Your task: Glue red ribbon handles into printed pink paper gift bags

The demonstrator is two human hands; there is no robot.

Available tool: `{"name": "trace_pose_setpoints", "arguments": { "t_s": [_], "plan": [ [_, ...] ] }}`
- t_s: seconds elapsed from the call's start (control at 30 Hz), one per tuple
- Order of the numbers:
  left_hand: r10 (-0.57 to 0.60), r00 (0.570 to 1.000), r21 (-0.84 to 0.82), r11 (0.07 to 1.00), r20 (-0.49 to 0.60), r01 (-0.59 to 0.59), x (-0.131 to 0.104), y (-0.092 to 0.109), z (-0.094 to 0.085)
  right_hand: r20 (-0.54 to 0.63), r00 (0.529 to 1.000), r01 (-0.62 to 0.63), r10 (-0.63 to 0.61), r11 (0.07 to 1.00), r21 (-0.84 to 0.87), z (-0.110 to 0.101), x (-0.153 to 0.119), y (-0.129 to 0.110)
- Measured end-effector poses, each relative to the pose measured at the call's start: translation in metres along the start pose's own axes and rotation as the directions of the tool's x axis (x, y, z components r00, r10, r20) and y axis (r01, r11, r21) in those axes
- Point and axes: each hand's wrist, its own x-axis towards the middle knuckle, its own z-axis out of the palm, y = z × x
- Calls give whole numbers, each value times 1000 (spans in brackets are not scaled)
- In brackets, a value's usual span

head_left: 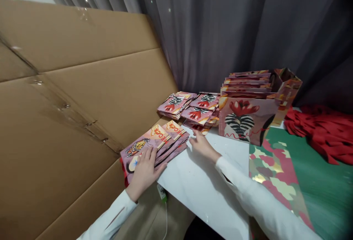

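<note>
My left hand [146, 170] lies with fingers spread on a stack of flat printed paper bags [162, 140] at the white table's left edge; butterfly art and red lettering show on top. To its right, my right hand [202, 145] hovers above the white tabletop [198, 177], its fingers curled loosely and apart, with nothing visible in them. Just beyond it lie folded bags with zebra-stripe and red flower art [197, 113], and another such pile [175, 104] is further left. Several opened bags [242, 117] stand upright in a row at the back right.
A large cardboard box [82, 96] rises along the left side. Dark curtains [220, 30] hang behind. On the right are red fabric strips [325, 129], a green surface [322, 177] and a camouflage-patterned strip [278, 174]. A white cable [166, 218] hangs below the table edge.
</note>
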Motion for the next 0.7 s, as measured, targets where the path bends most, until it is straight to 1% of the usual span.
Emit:
{"name": "trace_pose_setpoints", "arguments": {
  "t_s": [0.07, 0.13, 0.2, 0.27, 0.33, 0.47, 0.6, 0.7],
  "plan": [
    [17, 1000, 6, 1000, -15, -17, 4, 2, -1, 28, 997, -80, 79, 996, 41, 19, 24, -1],
    [26, 1000, 47, 999, -7, -25, 9, 5, -2, 55, 987, -153, 149, 985, 85, 31, 40, -1],
    [9, 1000, 81, 997, 6, -10, 13, 8, -2, 66, 978, -205, 198, 969, 137, 38, 46, -2],
    [-22, 1000, 92, 996, 8, 21, 17, 9, -2, 74, 972, -234, 224, 950, 207, 41, 45, -6],
    [-38, 999, 84, 996, -13, 39, 19, 8, -1, 98, 969, -246, 227, 922, 298, 41, 40, -11],
    [-1, 998, 61, 998, -57, 4, 21, 1, -2, 168, 962, -271, 215, 829, 490, 32, 30, -23],
    [25, 999, 143, 989, -23, -21, 24, -5, -7, 230, 951, -306, 205, 723, 619, 23, 24, -33],
    [51, 999, 208, 977, 9, -51, 28, -14, -11, 242, 949, -312, 201, 691, 652, 21, 24, -35]
  ]
}}
